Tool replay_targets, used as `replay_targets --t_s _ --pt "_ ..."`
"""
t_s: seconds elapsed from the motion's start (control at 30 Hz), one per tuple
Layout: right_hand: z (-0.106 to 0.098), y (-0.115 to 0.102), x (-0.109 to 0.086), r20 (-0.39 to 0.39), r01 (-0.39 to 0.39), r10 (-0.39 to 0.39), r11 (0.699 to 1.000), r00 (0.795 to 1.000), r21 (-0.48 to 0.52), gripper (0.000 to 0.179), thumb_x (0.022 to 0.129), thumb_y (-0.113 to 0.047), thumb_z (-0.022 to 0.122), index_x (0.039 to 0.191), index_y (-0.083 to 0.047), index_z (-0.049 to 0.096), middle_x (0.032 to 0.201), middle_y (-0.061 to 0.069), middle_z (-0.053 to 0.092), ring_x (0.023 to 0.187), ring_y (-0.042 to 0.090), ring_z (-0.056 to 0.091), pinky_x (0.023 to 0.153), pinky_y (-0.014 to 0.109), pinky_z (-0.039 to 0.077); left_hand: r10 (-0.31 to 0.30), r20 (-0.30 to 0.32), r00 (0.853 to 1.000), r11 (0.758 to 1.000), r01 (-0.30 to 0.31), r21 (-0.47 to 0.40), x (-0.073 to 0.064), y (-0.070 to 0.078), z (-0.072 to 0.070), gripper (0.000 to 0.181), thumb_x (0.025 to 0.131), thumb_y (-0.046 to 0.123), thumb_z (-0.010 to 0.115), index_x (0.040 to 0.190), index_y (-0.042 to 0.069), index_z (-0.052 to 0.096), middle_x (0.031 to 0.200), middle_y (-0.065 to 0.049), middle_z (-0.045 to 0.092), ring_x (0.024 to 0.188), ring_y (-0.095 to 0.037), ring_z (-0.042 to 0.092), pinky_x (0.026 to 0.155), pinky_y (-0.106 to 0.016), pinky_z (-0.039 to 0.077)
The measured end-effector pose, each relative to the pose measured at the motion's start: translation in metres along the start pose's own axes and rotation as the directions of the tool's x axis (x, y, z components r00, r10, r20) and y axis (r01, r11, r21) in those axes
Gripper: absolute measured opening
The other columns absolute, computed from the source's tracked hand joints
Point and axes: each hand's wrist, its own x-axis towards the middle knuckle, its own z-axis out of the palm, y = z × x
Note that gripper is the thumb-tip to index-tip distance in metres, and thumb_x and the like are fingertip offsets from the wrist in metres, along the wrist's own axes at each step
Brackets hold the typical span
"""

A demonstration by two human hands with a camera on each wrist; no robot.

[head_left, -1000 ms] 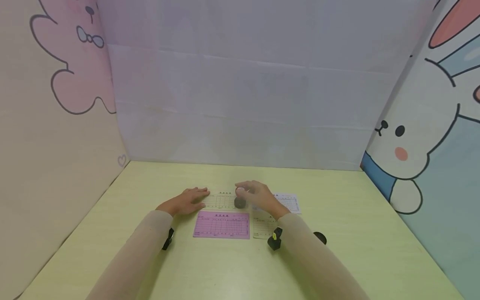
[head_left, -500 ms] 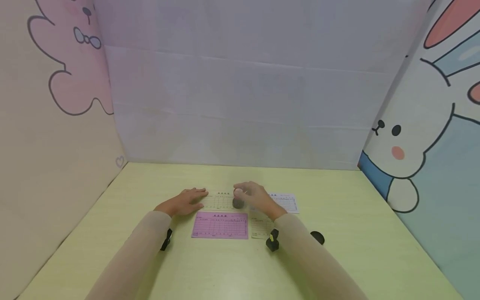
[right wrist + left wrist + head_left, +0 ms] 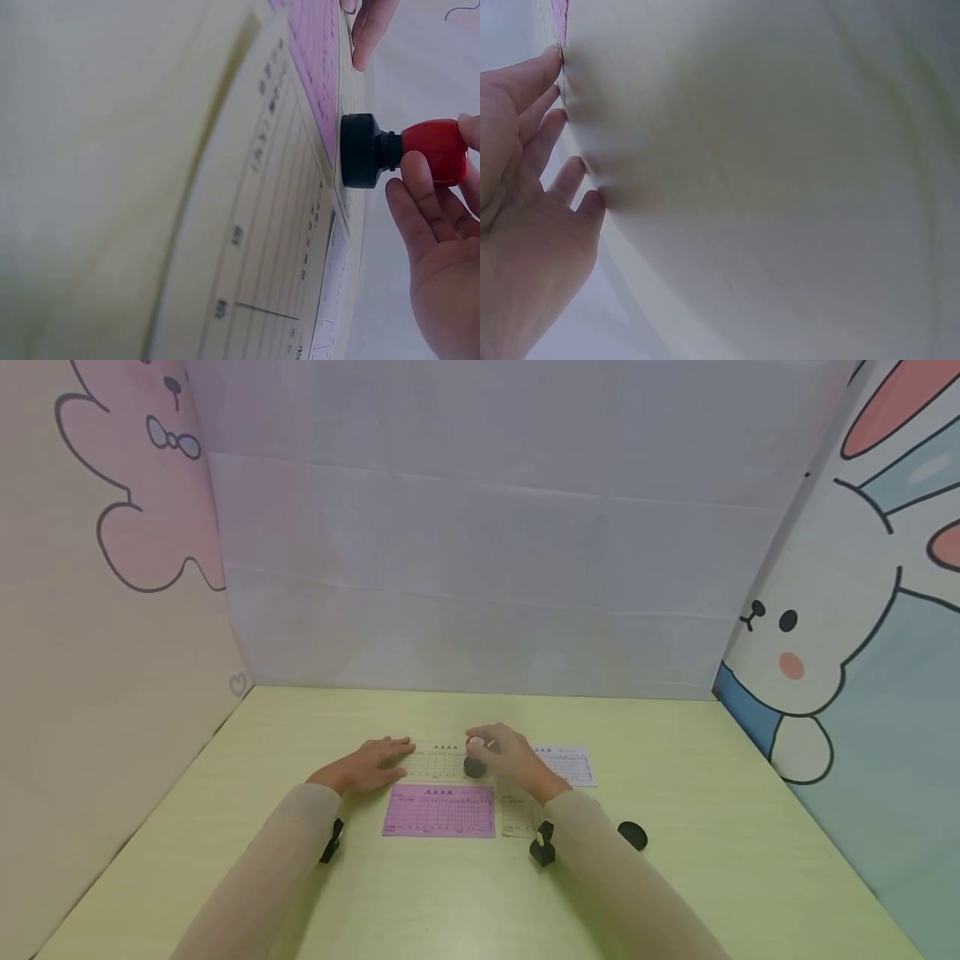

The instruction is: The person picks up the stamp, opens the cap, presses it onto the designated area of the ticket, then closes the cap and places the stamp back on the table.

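A round stamp with a red handle and a black base stands on the cream printed form at the back left; in the head view its dark base shows below the fingers. My right hand pinches the red handle between thumb and fingers. At the left end of that cream form, my left hand rests with fingers spread, fingertips on the paper and table. The left wrist view shows this left hand from the side, its fingertips touching the surface.
In front lies a pink form, with another cream form to its right, partly under the right wrist. A white form is at the back right. A round black cap lies right of the right forearm. Printed walls enclose the table.
The hands, stamp and forms hold their places on the table. Only the head view has shifted slightly.
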Motion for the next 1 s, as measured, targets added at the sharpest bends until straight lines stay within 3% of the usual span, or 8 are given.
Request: replay_targets --t_s 0.57,1.0 --pt "0.0002 0.0007 -0.0034 0.003 -0.003 0.003 0.999 1.000 0.035 0.045 0.103 -0.034 0.057 0.141 -0.009 0.056 0.113 0.000 0.059 0.094 0.015 0.059 0.085 0.038 0.050 -0.017 0.003 1.000 0.998 0.017 -0.052 0.0010 -0.0023 0.0013 0.054 0.105 0.021 0.053 0.154 0.003 0.038 0.161 -0.017 0.028 0.148 -0.047 0.012 0.117 -0.063 0.009" --pt "0.0011 0.0036 -0.0015 0.009 -0.027 0.027 0.999 1.000 0.042 0.044 0.103 -0.037 0.056 0.141 -0.015 0.057 0.118 -0.001 0.059 0.094 0.014 0.060 0.086 0.037 0.051 -0.007 0.003 1.000 1.000 0.007 -0.013 -0.0007 0.0010 0.0008 0.054 0.105 0.020 0.053 0.153 0.001 0.038 0.160 -0.018 0.029 0.147 -0.049 0.013 0.117 -0.064 0.011"
